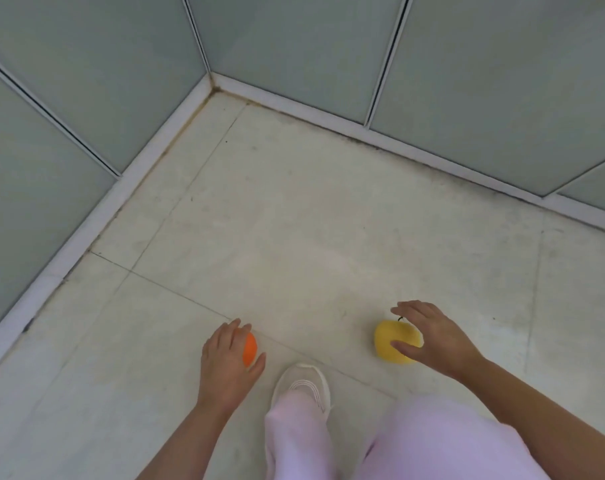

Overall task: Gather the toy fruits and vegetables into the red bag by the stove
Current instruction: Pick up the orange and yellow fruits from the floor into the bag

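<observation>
Just left of the white mesh shoe (302, 381), cups a half-hidden round orange plastic toy fruit (250, 348) in the curled left grip (230, 363); right of that shoe, arches the half-open right grip (432, 341) over a yellow toy apple (392, 341) on the tiled floor (294, 220), likely to lift both together; shows no red bag or stove.

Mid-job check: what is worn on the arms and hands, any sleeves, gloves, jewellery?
The left forearm and right forearm are bare, no sleeves in view. The left hand and right hand show no gloves, rings, watch or markings.
</observation>
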